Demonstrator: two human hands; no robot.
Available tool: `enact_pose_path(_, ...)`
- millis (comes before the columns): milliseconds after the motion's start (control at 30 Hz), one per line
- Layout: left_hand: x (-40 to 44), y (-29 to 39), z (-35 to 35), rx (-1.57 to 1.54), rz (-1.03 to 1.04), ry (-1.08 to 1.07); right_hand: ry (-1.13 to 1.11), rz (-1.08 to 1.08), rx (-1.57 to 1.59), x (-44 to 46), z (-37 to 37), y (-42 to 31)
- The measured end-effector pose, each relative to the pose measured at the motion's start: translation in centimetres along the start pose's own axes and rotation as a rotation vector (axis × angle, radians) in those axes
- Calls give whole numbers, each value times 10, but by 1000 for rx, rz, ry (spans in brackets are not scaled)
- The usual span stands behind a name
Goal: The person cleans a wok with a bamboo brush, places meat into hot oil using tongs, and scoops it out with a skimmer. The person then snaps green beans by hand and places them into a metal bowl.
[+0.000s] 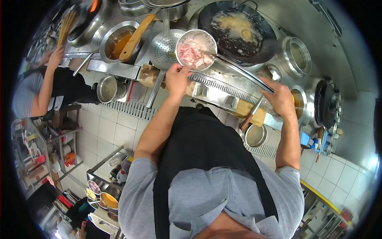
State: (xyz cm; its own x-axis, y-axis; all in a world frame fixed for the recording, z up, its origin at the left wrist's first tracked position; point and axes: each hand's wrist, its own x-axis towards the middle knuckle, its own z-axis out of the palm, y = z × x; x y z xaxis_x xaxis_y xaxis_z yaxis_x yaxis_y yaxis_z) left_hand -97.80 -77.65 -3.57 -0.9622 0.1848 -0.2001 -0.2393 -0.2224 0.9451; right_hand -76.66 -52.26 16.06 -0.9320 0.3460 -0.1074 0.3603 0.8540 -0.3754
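Observation:
A round metal bowl [180, 63] of pale raw meat pieces [195, 53] is held up over the stove front. My left hand [178, 79] is closed on its near rim, thumb on top. My right hand [280, 97] grips a long metal utensil [242, 72] that looks like tongs. Its far end reaches among the meat at the bowl's right side. Behind and to the right, a black wok [207, 24] holds bubbling oil with pale food frying [236, 28]. Left of the bowl lies a perforated skimmer [161, 49].
A pot of brown liquid [115, 44] with a wooden-handled tool [133, 42] across it stands left. Another wooden-handled tool [250, 117] juts out below my right hand. Metal pots [302, 59] stand right. A co-worker [47, 85] holds a bamboo brush [65, 26] at far left.

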Motion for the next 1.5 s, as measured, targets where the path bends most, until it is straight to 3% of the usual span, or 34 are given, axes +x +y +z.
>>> enact_pose_path(167,7,-1,7,-69,-54,12,51,189,256,-7,-13,33)
enact_pose_path(267,7,5,15,-75,14,-7,67,75,295,-8,-12,45)
enact_pose_path(467,10,13,31,337,275,-60,44,-36,-85,11,-2,17)
enact_pose_path(567,15,18,41,229,216,-18,9,28,-188,16,-2,11)
enact_pose_path(667,27,6,39,29,148,3,49,56,-21,16,-15,22)
enact_pose_path(767,32,2,34,1,118,39,139,73,27,16,-4,66)
enact_pose_path(800,30,4,34,2,110,44,96,158,15,19,-2,70)
enact_pose_path(900,24,13,35,0,102,41,102,128,39,40,29,98)
enact_pose_path(1167,5,18,28,-52,36,18,198,239,56,70,45,107)
enact_pose_path(1267,2,14,22,-71,45,1,249,166,173,50,32,95)
enact_pose_path(1500,2,13,30,65,179,-6,19,37,208,0,7,15)
